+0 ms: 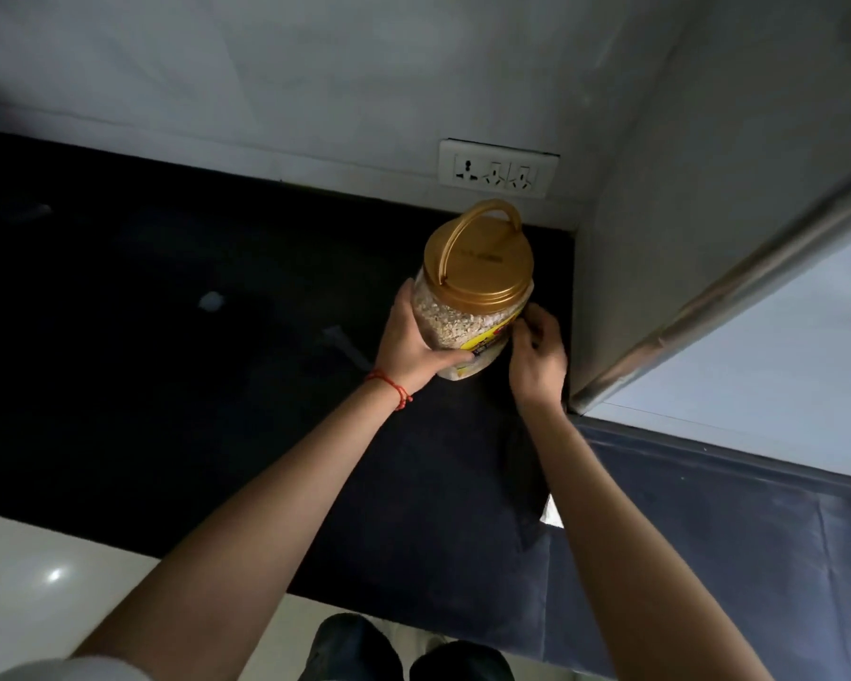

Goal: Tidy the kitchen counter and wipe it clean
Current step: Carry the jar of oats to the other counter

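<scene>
Left hand (410, 344) fingers clamped round oat jar (467, 307) on black counter (168, 287), right hand (536, 353) fingers loosely curled beside it

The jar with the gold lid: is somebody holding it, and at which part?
Yes. The left hand grips the jar round its clear body, below the gold lid. The right hand touches its other side with the fingertips.

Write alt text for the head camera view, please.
A person's left hand grips a clear jar of oats with a gold handled lid on a black counter, while the right hand touches its other side. A white wall socket sits behind.
</scene>
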